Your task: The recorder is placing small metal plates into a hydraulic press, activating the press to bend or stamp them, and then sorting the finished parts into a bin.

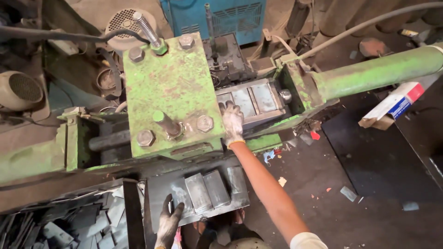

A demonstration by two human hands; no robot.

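My right hand (232, 122), in a dirty white glove, reaches up and rests on the grey metal die blocks (253, 102) inside the opening of a green press machine (171, 90). My left hand (168, 224), in a dark glove, lies flat on the near edge of a grey steel tray (161, 189) below the machine. Three rectangular metal blocks (213, 186) lie side by side on that tray, just right of my left hand. Neither hand closes around anything.
A long green cylinder (378, 71) runs off to the right. Large bolts and threaded rods (146, 28) stick out of the green plate. Scrap metal strips (69, 221) pile at lower left. A blue cabinet (217, 16) stands behind; a cardboard box (392, 106) lies at right.
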